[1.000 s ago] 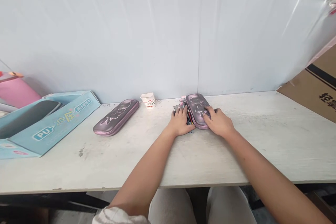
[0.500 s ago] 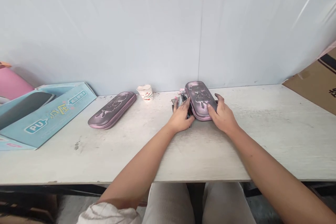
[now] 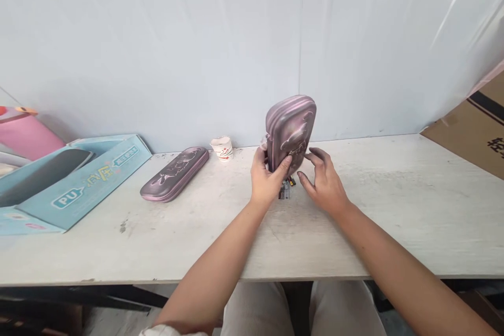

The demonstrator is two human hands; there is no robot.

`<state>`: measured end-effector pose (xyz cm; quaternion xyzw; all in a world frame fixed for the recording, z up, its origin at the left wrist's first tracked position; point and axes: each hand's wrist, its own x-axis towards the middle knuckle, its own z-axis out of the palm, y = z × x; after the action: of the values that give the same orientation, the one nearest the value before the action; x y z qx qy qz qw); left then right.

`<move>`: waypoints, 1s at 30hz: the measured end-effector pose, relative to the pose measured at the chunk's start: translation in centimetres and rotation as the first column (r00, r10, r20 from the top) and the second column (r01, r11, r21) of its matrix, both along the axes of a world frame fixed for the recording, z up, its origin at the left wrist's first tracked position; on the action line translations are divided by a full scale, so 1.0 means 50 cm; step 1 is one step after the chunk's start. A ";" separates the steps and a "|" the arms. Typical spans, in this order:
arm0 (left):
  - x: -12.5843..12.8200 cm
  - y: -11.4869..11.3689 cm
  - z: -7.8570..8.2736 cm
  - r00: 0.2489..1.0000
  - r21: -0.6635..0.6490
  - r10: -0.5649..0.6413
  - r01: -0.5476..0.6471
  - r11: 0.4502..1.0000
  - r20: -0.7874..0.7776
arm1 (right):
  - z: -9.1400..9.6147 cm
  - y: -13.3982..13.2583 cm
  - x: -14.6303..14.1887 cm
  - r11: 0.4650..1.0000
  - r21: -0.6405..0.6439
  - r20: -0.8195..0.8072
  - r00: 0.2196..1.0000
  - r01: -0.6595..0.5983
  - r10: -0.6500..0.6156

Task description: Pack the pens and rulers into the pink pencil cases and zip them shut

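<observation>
Head view: I am logging the left hand (image 3: 268, 181) with its grip clenched on the lower end of a mauve pencil case (image 3: 290, 134), holding the case nearly upright, slightly tilted, above the surface (image 3: 394, 226). The right hand (image 3: 323, 184) is staying open beside the case, its grip released. Small stationery items (image 3: 285, 190) are lying between the hands, below the case.
</observation>
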<state>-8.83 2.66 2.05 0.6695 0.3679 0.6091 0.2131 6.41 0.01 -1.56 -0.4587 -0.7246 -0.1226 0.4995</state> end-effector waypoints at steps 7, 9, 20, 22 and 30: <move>-0.060 0.029 0.009 0.763 0.458 0.522 -0.335 0.824 -0.381 | 0.013 -0.003 0.009 0.990 0.074 -0.142 0.984 0.118 -0.107; -0.063 0.033 0.006 0.674 0.515 0.570 -0.316 0.797 -0.469 | 0.014 -0.001 0.010 0.987 0.083 -0.163 0.979 0.137 -0.123; -0.033 0.032 0.004 0.516 0.644 0.643 -0.210 0.735 -0.566 | 0.019 0.019 0.014 0.911 0.181 -0.098 0.929 0.370 -0.357; -0.033 0.034 0.002 0.515 0.637 0.634 -0.203 0.744 -0.576 | 0.021 0.019 0.016 0.918 0.153 -0.080 0.931 0.365 -0.357; -0.030 0.040 0.000 0.503 0.608 0.612 -0.198 0.769 -0.610 | 0.027 0.025 0.009 0.952 0.007 -0.104 0.947 0.307 -0.304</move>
<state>-10.36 4.68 2.05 0.7847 0.4170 0.3557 -0.2894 6.87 1.24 -0.19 -0.5652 -0.6171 -0.1834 0.5158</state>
